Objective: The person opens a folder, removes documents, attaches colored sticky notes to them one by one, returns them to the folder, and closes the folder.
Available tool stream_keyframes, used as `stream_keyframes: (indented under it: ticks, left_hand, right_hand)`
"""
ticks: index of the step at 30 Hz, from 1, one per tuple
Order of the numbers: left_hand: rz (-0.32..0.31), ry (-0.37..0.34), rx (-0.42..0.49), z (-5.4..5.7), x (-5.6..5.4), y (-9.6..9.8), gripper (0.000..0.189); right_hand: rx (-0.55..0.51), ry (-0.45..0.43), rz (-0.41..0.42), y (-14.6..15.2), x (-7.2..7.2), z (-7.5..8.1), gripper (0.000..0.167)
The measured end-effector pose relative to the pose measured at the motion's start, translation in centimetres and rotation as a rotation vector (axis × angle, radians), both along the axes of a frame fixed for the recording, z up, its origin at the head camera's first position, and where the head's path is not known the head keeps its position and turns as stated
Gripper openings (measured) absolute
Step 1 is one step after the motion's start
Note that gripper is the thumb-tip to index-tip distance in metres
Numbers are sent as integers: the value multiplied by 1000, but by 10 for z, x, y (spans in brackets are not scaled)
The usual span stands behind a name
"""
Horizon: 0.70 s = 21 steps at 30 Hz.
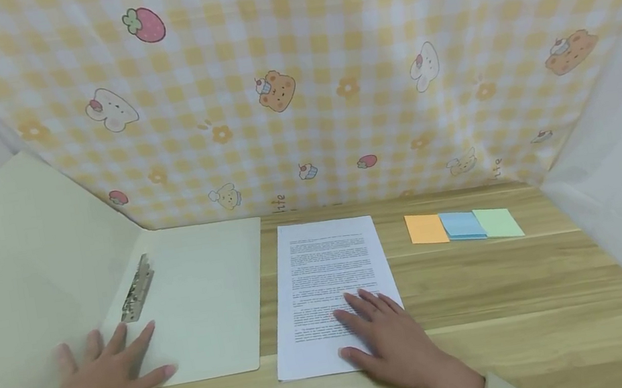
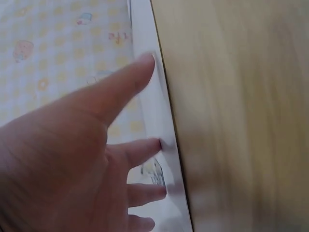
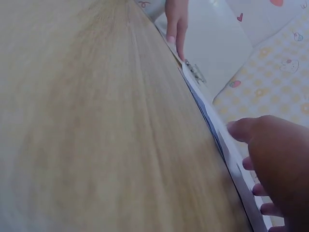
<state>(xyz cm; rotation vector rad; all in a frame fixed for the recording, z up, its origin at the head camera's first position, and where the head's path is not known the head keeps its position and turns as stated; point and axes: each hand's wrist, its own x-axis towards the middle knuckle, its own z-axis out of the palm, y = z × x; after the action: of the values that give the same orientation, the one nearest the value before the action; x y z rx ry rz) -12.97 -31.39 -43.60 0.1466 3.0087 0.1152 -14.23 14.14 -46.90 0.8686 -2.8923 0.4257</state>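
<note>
Currently, left hand (image 1: pixel 103 377) on folder (image 1: pixel 206 305), right hand (image 1: pixel 394 343) on printed sheets (image 1: pixel 331 272).

2 hands (image 1: pixel 99 383) (image 1: pixel 393 347), 1 folder (image 1: pixel 212 304) on the left, 1 metal clip (image 1: pixel 139 292) in it, 1 paper stack (image 1: pixel 325 280) mid, 3 sticky-note pads (image 1: pixel 427 228) (image 1: pixel 462 225) (image 1: pixel 497 223) far right, 1 tabletop (image 1: pixel 551 319).

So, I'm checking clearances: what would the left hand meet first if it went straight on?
The left hand would probably meet the metal clip first, though depth is unclear.
</note>
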Motion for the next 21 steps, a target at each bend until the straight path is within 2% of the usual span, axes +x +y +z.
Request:
stream_keyframes:
  ticks: [4, 8, 11, 14, 18, 21]
  left_hand:
    - [30, 8, 11, 5, -3, 11, 92]
    - [36, 68, 41, 16, -9, 29, 88]
    - [-21, 124, 108, 24, -16, 51, 79]
    - [-85, 142, 209, 27, -25, 78, 69]
    - [-124, 130, 290, 22, -36, 114, 62]
    - [-142, 86, 344, 15, -46, 139, 62]
  right_hand:
    - [-68, 65, -12, 1, -2, 3, 53]
    - [-118, 124, -26, 9, -10, 10, 47]
    - [-160, 99, -51, 18, -18, 16, 43]
    - [-177, 36, -73, 29, -30, 18, 40]
    - [-150, -25, -91, 47, -47, 19, 39]
    - [-128, -58, -108, 62, -61, 22, 39]
